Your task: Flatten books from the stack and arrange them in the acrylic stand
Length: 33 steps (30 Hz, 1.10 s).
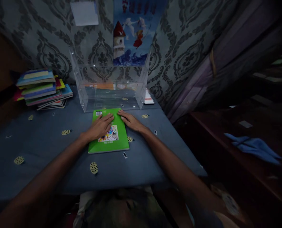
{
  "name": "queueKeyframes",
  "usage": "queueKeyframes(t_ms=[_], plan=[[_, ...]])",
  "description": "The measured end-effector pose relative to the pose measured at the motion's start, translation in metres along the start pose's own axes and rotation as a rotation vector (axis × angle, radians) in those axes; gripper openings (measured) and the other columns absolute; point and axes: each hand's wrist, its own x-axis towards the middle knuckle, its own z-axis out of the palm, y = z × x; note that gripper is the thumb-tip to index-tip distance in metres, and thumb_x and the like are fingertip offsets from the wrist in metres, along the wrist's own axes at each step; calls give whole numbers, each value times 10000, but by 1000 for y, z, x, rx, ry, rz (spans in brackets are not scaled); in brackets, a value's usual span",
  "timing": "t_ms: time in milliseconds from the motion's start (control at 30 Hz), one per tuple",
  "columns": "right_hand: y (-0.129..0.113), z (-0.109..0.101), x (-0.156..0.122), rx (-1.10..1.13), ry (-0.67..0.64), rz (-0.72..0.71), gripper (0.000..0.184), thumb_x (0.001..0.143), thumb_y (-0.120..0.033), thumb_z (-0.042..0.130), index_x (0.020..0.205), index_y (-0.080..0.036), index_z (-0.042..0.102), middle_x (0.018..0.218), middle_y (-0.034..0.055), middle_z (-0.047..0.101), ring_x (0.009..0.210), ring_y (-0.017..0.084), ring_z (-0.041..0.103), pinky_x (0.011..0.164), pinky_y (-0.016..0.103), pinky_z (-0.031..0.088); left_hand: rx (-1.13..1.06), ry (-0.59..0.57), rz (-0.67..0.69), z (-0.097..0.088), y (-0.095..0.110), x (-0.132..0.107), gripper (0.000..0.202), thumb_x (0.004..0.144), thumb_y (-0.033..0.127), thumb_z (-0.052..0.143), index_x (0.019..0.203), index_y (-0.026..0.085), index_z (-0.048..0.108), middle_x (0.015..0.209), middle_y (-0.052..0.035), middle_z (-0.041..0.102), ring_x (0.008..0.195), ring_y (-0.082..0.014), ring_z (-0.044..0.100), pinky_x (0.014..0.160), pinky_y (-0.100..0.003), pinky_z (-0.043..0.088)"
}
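A green book (119,139) lies flat on the blue patterned tablecloth (48,142), its back cover up with a barcode at the far left corner. My left hand (100,126) rests flat on the cover, fingers stretched out. My right hand (130,120) lies on the book's far right edge, fingers extended and together. Just beyond the book stands a clear acrylic shelf (110,85) against the wall.
A stack of colourful books (42,88) sits at the far left of the table. A small white box (148,98) is beside the acrylic shelf. A dark wooden surface with a blue cloth (252,147) is to the right. A poster (133,31) hangs on the wallpapered wall.
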Motion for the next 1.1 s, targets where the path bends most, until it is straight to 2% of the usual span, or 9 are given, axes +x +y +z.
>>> queueKeyframes(t_ms=[133, 267, 433, 633, 800, 933, 1100], plan=[[-4, 0, -1, -15, 12, -10, 453, 1005, -343, 381, 1397, -169, 526, 1525, 85, 440, 1449, 197, 341, 1204, 457, 275, -45, -71, 153, 0, 34, -3, 509, 1029, 385, 257, 1499, 223, 367, 1583, -59, 343, 1484, -220, 249, 1214, -483, 136], [-7, -1, -2, -29, 9, -29, 470, 994, -322, 401, 1405, -122, 510, 1524, 113, 434, 1454, 205, 329, 1200, 450, 283, -113, -144, 277, -7, 61, -23, 477, 1042, 391, 272, 1504, 302, 352, 1578, 5, 351, 1485, -200, 247, 1226, -487, 97], [-9, -2, -3, -53, 2, -43, 475, 988, -356, 429, 1405, -147, 518, 1524, 104, 435, 1449, 228, 341, 1198, 472, 282, -176, -175, 326, -13, 83, -44, 464, 1046, 387, 311, 1510, 366, 318, 1561, 43, 369, 1483, -193, 246, 1227, -490, 124], [-13, 7, -4, -148, 33, -11, 495, 987, -337, 407, 1438, -144, 479, 1533, 121, 420, 1457, 238, 323, 1199, 484, 286, -190, -90, 335, -9, 84, -47, 468, 1031, 329, 375, 1497, 371, 345, 1536, 24, 415, 1458, -192, 309, 1219, -496, 172], [-24, 14, -8, -223, 45, 13, 516, 969, -310, 414, 1446, -119, 461, 1538, 153, 403, 1463, 266, 308, 1196, 508, 281, -214, -63, 340, -14, 85, -49, 462, 1014, 317, 415, 1475, 332, 397, 1528, -4, 429, 1448, -192, 334, 1212, -493, 206], [-33, 13, -13, -266, 35, 30, 538, 958, -314, 432, 1442, -79, 453, 1538, 189, 389, 1458, 290, 313, 1180, 517, 296, -296, -50, 297, -16, 83, -50, 406, 1004, 331, 443, 1401, 276, 511, 1487, -32, 490, 1408, -192, 409, 1212, -460, 230], [-41, 10, -16, -300, -5, 70, 546, 970, -318, 412, 1450, -58, 431, 1545, 209, 367, 1472, 283, 283, 1180, 517, 276, -322, 112, 176, -4, 72, -46, 354, 1004, 329, 423, 1293, 238, 606, 1368, -64, 612, 1306, -197, 531, 1182, -435, 311]])
